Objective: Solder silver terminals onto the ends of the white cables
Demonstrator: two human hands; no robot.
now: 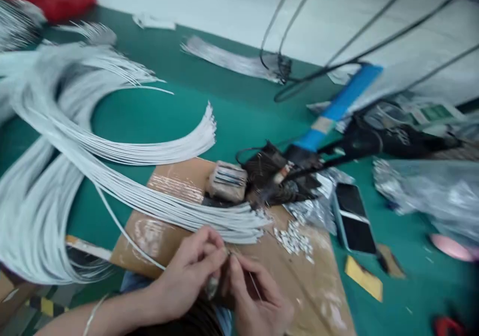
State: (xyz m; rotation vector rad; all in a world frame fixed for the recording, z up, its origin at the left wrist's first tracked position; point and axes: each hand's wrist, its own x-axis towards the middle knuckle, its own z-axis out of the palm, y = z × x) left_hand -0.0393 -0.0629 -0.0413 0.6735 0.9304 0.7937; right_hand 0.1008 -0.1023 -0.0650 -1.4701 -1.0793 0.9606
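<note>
My left hand (192, 268) is closed, thumb and fingers pinched around a white cable (130, 237) that runs in from the left. Fingertip to fingertip with it, my right hand (258, 293) is also pinched closed. A thin pale wire (255, 286) shows between its fingers; the tiny part at the fingertips is blurred. Just beyond both hands, a thick bundle of white cables (179, 211) lies with its ends on the brown cardboard (314, 296). Small white pieces (294, 238) are heaped to the right of these ends.
A blue bar with a dark base (314, 136) stands behind the cardboard, beside a small taped block (227, 181). More white cables (160, 149) curve at left. A phone (355, 218), yellow piece (363, 278) and clear plastic bags (430, 191) lie at right. Black cords (359, 56) hang behind.
</note>
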